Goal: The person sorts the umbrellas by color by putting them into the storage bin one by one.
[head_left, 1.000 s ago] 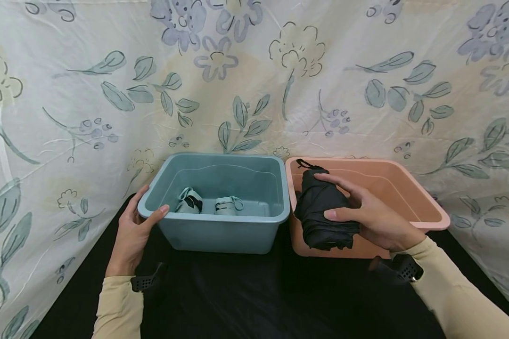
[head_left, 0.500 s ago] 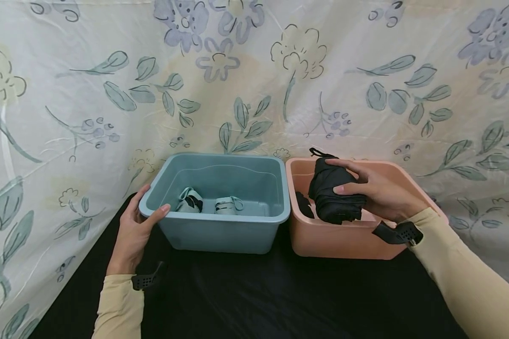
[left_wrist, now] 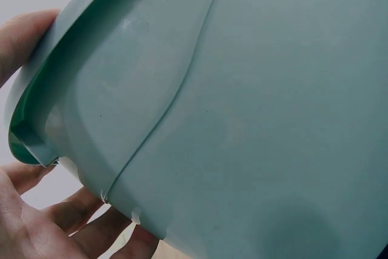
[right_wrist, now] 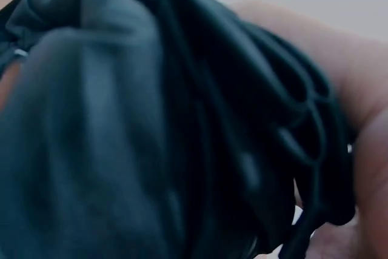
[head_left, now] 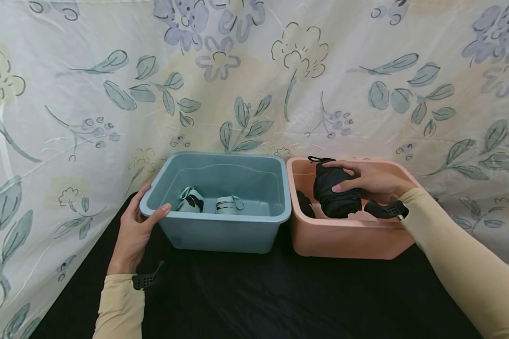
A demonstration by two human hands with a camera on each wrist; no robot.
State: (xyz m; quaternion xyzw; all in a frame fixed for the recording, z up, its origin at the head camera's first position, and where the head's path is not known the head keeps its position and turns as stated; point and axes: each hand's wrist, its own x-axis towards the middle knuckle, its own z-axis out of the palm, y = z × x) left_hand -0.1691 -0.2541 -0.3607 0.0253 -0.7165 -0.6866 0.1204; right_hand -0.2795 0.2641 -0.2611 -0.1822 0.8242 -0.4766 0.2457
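My left hand (head_left: 133, 228) grips the left front corner of a blue-grey plastic bin (head_left: 226, 235), thumb over the rim and fingers against the outer wall. In the left wrist view, the fingers (left_wrist: 103, 228) lie along that wall (left_wrist: 242, 119). My right hand (head_left: 371, 181) holds a folded black umbrella (head_left: 337, 190) inside the top of a salmon-pink bin (head_left: 348, 240), thumb on its near side. A thin loop sticks out at the umbrella's far end. Its gathered black fabric (right_wrist: 182, 125) fills most of the right wrist view. Whether it touches the bin floor cannot be told.
Two pale green and black items with loops, one at left (head_left: 191, 201) and one at right (head_left: 226, 205), lie in the blue-grey bin. Another black item (head_left: 305, 205) lies at the pink bin's left side. Both bins stand side by side on black cloth (head_left: 237, 296), before a floral curtain (head_left: 237, 84).
My right hand has carried the umbrella from over the pink bin's front edge back and slightly right, then a little lower into the bin. The left hand has stayed at the blue-grey bin's corner.
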